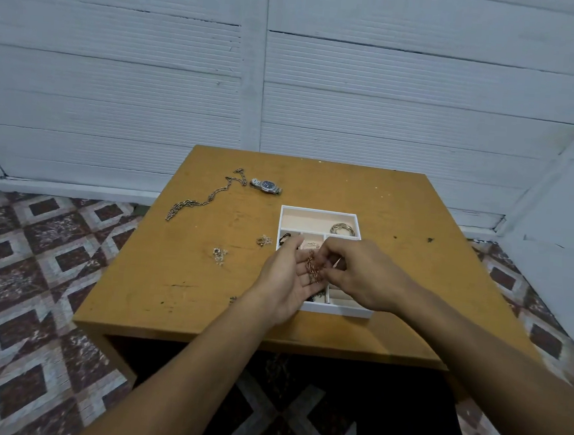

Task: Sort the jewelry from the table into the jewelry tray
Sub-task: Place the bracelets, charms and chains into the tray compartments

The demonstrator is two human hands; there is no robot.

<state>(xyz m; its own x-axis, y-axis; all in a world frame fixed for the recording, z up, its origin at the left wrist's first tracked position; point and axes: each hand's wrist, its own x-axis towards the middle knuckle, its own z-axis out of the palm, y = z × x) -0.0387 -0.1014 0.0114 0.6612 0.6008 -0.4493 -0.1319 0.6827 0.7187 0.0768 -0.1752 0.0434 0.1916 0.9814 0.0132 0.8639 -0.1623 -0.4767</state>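
Ochre table [366, 189], white tray [336, 309], silver blue-faced watch [267, 185], maroon-and-grey diamond-patterned floor [34, 266]

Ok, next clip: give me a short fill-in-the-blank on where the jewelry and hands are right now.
1. The watch lies on the table, outside the ____.
2. The silver bangle sits in the tray's ____ compartment.
3. The reddish chain rests in the open ____ hand, while the right hand picks at it.
4. The long silver chain lies to the ____ of the watch.

Missing words: tray; far; left; left

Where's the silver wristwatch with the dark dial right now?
The silver wristwatch lies on the wooden table, far side, between the long silver chain and white tray.
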